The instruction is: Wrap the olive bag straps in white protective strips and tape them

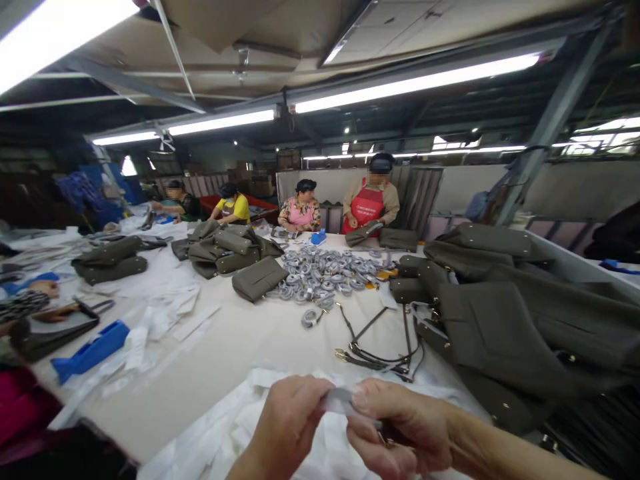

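My left hand [290, 417] and my right hand [400, 427] meet at the bottom middle of the view. Both pinch a small strip of white paper [343, 402] between thumb and fingers. A small metal piece seems to sit under my right fingers; I cannot make it out. Beneath my hands lies a heap of white paper sheets [220, 433]. Just beyond them lie dark straps with gold clasps [375, 353].
A long pale table [240, 340] carries olive-green bags [505, 327], a second pile of bags [225, 250], a spread of wrapped grey coils [325, 273] and a blue tape dispenser [90, 352]. Several people work at the far end, and another person's hand [45, 289] rests at the left.
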Available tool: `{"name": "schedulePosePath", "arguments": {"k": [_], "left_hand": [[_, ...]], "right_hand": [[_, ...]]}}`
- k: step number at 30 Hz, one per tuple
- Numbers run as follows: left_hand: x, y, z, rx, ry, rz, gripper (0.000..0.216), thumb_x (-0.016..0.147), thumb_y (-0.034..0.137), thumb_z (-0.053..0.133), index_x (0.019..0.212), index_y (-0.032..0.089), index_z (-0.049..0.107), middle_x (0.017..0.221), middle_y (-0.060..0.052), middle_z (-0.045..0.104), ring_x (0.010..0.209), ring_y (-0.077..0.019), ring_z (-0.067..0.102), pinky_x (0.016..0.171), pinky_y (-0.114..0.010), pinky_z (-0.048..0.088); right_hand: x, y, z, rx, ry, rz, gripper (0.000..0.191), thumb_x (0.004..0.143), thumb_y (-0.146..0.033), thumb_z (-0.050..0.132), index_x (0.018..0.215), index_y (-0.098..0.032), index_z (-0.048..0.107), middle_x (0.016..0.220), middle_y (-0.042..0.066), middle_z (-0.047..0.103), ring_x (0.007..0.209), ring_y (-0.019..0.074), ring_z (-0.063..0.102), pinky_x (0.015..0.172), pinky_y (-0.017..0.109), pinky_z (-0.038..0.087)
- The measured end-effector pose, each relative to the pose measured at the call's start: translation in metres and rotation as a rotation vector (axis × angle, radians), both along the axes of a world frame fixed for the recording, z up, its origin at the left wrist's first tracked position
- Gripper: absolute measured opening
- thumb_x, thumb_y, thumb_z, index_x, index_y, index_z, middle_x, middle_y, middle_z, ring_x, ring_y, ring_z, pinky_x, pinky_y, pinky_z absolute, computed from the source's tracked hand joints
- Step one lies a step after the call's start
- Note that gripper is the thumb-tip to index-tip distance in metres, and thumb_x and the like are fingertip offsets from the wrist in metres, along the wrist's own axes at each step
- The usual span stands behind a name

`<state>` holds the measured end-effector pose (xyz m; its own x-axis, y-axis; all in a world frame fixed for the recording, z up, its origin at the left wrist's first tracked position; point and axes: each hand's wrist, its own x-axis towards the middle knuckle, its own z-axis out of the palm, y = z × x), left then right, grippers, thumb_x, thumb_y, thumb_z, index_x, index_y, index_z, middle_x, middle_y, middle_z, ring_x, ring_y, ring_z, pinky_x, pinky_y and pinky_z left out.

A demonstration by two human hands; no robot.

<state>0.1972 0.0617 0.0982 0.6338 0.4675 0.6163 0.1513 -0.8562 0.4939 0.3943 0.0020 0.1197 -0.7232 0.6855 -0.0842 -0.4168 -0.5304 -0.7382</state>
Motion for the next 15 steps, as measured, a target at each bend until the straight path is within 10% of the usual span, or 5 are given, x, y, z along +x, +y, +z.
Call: {"name": "schedulePosePath", "arguments": {"k": [6, 11, 15], "left_hand": [[-0.011, -0.008, -0.042, -0.802, -0.211, 0.008, 0.042, 0.09, 0.054, 0.051, 0.073, 0.018, 0.063, 0.056, 0.0, 0.057, 0.055, -0.0129, 0.051, 0.057, -0.023, 0.041], [-0.022, -0.014, -0.084, -1.122, -0.328, 0.046, 0.053, 0.073, 0.068, 0.065, 0.071, 0.015, 0.062, 0.052, 0.002, 0.053, 0.05, -0.0103, 0.043, 0.052, -0.023, 0.036], [-0.033, -0.027, -0.108, -1.261, -0.328, 0.073, 0.062, 0.066, 0.077, 0.064, 0.071, 0.015, 0.062, 0.047, 0.003, 0.051, 0.044, -0.0088, 0.039, 0.049, -0.023, 0.03]], "right_hand": [[-0.03, 0.007, 0.018, 0.062, 0.11, -0.394, 0.034, 0.087, -0.044, 0.07, 0.075, -0.013, 0.063, 0.053, 0.0, 0.062, 0.043, 0.0064, 0.056, 0.046, 0.013, 0.043], [-0.049, 0.03, 0.022, 0.039, 0.075, -0.687, 0.024, 0.074, -0.037, 0.084, 0.086, -0.019, 0.072, 0.091, 0.003, 0.076, 0.076, 0.0107, 0.071, 0.077, 0.022, 0.057], [-0.055, 0.047, 0.017, 0.581, -0.21, -0.884, 0.017, 0.09, -0.037, 0.068, 0.094, -0.022, 0.073, 0.096, 0.004, 0.076, 0.09, 0.0165, 0.072, 0.09, 0.031, 0.057]]}}
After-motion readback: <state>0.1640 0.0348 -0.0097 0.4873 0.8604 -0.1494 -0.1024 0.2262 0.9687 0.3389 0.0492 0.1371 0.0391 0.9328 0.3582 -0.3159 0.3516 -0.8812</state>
